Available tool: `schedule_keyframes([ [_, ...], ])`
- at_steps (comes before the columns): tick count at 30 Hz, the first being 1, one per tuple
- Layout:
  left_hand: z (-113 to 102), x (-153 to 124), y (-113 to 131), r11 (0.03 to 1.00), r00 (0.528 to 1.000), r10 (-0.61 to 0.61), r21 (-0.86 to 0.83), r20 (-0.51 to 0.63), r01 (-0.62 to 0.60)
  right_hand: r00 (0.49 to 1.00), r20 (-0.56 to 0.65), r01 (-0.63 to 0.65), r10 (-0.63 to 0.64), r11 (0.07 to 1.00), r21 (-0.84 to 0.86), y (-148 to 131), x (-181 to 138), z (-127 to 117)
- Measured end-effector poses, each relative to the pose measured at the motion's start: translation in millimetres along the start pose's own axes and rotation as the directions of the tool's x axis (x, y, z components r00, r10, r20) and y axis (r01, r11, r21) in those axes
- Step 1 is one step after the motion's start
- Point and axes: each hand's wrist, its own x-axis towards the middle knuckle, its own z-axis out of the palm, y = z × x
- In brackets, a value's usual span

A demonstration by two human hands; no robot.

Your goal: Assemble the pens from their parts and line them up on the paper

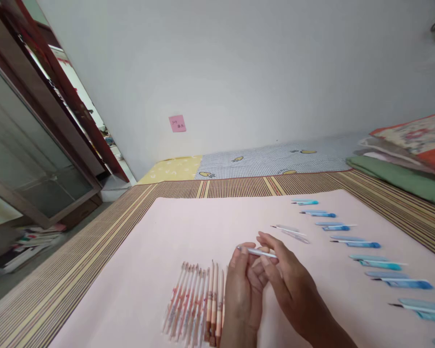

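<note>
Here the left hand [243,285] and the right hand [293,285] pinch opposite ends of 1 pale pen barrel [258,253] between fingertips, just above the pink sheet [137,270], and a light, level grip should best prevent slipping!

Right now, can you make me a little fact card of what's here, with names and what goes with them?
Left hand: pinches one end of a whitish pen piece
Right hand: holds its other end
Just beyond: thin dark-tipped rod with clear pieces
Picture left: pink-patterned pens beside peach pens
Picture right: blue pen parts in groups
Underneath: pink sheet on striped mat
Wall: pink note
</note>
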Motion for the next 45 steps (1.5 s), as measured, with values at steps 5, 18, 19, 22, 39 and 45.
schedule_keyframes([
  [5,-7,6,4,0.99,0.99,-0.113,-0.091,-0.088,0.105,0.994,0.075,-0.093,0.082,0.982,0.163,-3,8,-13],
  [18,-22,21,32,0.929,0.917,-0.203,-0.364,-0.343,0.069,0.851,0.235,-0.294,0.469,0.798,-0.526,79,-4,-41],
  [19,-20,20,30,0.938,0.914,-0.205,-0.336,-0.35,0.082,0.857,0.225,-0.286,0.463,0.793,-0.538,80,-4,-38],
  [22,-15,17,26,0.974,0.91,-0.168,-0.208,-0.378,0.094,0.876,0.168,-0.331,0.452,0.817,-0.471,75,2,-39],
  [39,-6,13,21,0.998,0.932,0.065,0.027,-0.357,-0.059,0.996,0.075,-0.051,0.054,0.998,-0.048,8,13,-52],
  [45,-10,14,20,0.993,0.944,0.116,0.059,-0.309,-0.103,0.997,0.081,0.007,-0.003,0.999,-0.045,6,12,-54],
])
